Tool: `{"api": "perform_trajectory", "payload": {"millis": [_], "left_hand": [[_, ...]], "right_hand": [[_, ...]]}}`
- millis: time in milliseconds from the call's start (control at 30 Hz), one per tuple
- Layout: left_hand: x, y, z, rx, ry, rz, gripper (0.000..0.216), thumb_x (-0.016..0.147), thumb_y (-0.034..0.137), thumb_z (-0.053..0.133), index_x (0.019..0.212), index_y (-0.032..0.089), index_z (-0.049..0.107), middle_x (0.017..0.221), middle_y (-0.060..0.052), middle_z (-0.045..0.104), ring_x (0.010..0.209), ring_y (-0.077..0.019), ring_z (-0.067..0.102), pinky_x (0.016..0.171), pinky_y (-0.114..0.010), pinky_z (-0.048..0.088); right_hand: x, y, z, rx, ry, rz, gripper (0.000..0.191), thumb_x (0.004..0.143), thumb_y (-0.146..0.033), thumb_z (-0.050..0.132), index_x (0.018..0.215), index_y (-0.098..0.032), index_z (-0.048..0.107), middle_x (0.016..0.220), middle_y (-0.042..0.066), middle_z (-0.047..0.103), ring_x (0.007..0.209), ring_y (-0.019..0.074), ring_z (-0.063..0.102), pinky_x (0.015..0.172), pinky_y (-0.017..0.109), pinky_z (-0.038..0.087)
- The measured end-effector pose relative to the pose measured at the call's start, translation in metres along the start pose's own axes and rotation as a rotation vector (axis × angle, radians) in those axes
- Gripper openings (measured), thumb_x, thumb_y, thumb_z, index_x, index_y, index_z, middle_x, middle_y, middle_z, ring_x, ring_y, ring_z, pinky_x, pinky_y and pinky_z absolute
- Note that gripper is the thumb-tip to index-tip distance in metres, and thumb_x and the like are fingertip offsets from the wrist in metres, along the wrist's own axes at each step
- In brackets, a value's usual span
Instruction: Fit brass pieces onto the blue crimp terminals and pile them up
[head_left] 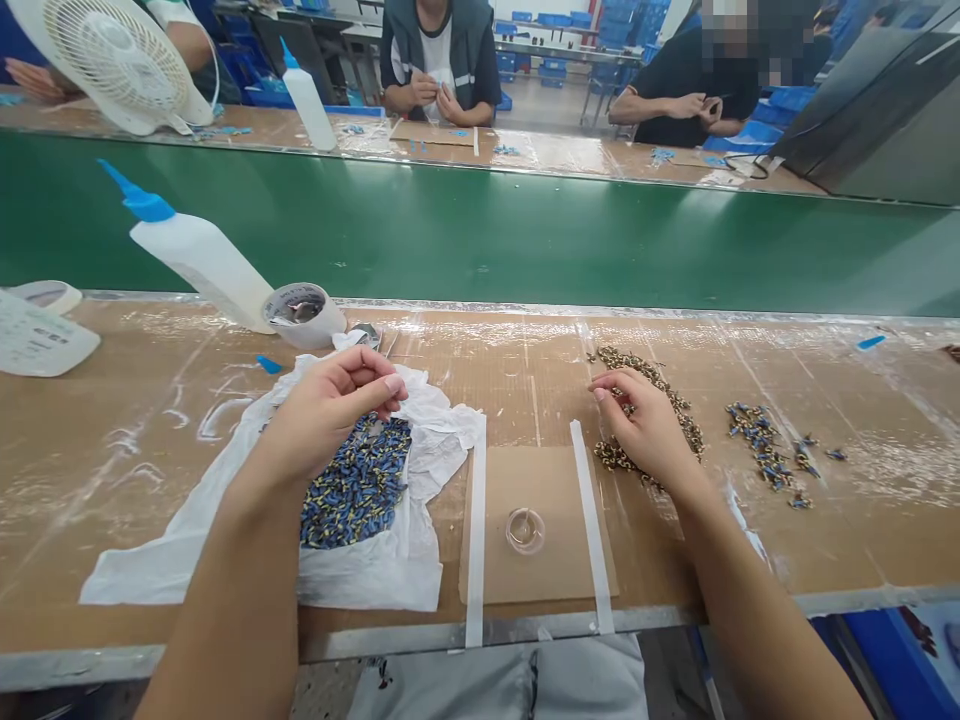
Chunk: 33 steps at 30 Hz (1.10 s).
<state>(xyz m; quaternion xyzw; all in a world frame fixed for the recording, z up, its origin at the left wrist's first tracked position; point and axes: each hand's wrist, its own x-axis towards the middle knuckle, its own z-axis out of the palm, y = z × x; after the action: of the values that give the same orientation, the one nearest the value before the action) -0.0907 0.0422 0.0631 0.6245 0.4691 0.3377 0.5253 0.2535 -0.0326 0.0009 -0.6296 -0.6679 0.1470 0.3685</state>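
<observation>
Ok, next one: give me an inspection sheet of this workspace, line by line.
Surface: cardboard-topped bench under clear film, with white streaks.
Job's things: blue-and-gold parts heaped on a crumpled white sheet; gold chain-like pieces; more blue-and-gold parts further right.
Clutter: glue bottle, tape roll, printed sheet, clear ring on a taped cardboard square.
Hands: left hand above the heap, fingers pinched; right hand on the gold pieces.
Cables: black cord on the far bench.
Surroundings: green conveyor belt, fan, two co-workers, blue bins.
</observation>
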Motion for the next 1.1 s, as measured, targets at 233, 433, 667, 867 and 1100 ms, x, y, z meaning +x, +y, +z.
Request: {"api": "perform_trajectory", "payload": {"millis": [233, 433, 667, 867, 1100], "left_hand": [[0.002, 0.0, 0.03, -0.044, -0.177, -0.005, 0.033, 0.08, 0.029, 0.069, 0.109, 0.017, 0.062, 0.087, -0.005, 0.064, 0.073, -0.0126, 0.058, 0.067, -0.026, 0.05], [0.002, -0.003, 0.045, -0.048, -0.213, -0.005, 0.023, 0.077, 0.027, 0.072, 0.096, 0.016, 0.063, 0.081, -0.001, 0.06, 0.075, -0.0111, 0.056, 0.064, -0.021, 0.047], [0.004, -0.014, 0.064, -0.059, -0.269, 0.001, 0.019, 0.077, 0.027, 0.072, 0.086, 0.016, 0.059, 0.077, 0.001, 0.059, 0.072, -0.0099, 0.055, 0.063, -0.021, 0.044], [0.005, -0.025, 0.083, 0.075, -0.337, -0.019, 0.013, 0.081, 0.027, 0.064, 0.085, 0.015, 0.067, 0.076, -0.002, 0.065, 0.07, -0.0122, 0.057, 0.063, -0.024, 0.044], [0.003, -0.033, 0.102, 0.059, -0.409, -0.056, 0.023, 0.082, 0.025, 0.06, 0.1, 0.014, 0.071, 0.08, -0.005, 0.071, 0.071, -0.0152, 0.064, 0.07, -0.029, 0.051]], "right_hand": [[-0.001, -0.002, 0.003, 0.026, -0.036, -0.01, 0.016, 0.093, -0.027, 0.05, 0.092, -0.021, 0.064, 0.101, 0.009, 0.065, 0.097, 0.0237, 0.06, 0.078, 0.037, 0.049], [-0.003, -0.011, -0.002, 0.106, -0.102, 0.051, 0.02, 0.095, -0.031, 0.049, 0.09, -0.02, 0.064, 0.09, 0.006, 0.065, 0.083, 0.0193, 0.06, 0.073, 0.033, 0.047], [-0.012, -0.041, -0.003, 0.451, -0.694, 0.019, 0.023, 0.095, -0.036, 0.05, 0.088, -0.018, 0.063, 0.082, 0.003, 0.065, 0.076, 0.014, 0.058, 0.07, 0.027, 0.045], [-0.022, -0.056, 0.016, 0.506, -0.889, 0.009, 0.018, 0.087, -0.033, 0.065, 0.097, -0.018, 0.064, 0.081, 0.001, 0.064, 0.068, 0.0111, 0.056, 0.06, 0.022, 0.044], [-0.023, -0.06, 0.02, 0.434, -0.81, -0.062, 0.009, 0.088, -0.026, 0.063, 0.084, -0.018, 0.066, 0.071, -0.002, 0.061, 0.059, 0.0098, 0.05, 0.053, 0.022, 0.038]]}}
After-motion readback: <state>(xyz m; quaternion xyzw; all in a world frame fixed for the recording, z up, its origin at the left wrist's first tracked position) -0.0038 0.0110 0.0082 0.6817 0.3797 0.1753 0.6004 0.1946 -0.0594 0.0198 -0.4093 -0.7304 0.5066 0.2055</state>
